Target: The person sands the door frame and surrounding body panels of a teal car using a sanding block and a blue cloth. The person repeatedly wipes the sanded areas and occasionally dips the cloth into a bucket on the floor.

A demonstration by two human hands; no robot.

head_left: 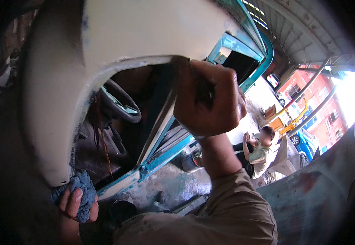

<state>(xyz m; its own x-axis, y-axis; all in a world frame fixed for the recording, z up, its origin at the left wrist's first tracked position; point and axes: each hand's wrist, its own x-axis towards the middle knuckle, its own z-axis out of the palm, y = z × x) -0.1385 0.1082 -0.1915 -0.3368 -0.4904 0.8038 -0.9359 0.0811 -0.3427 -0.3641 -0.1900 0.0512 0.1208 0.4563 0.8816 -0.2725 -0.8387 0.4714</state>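
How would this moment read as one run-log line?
left grip: closed on blue cloth, at pale panel edge | right grip: curled by opening's rim, contents unclear | background: another person

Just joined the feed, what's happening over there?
The person's left hand holds a crumpled blue cloth at the lower end of a smooth, cream-coloured vehicle body panel. The right hand is curled at the panel's curved inner edge; whether it grips anything is unclear. A round black steering wheel shows beyond. Farther off, another person appears seated.
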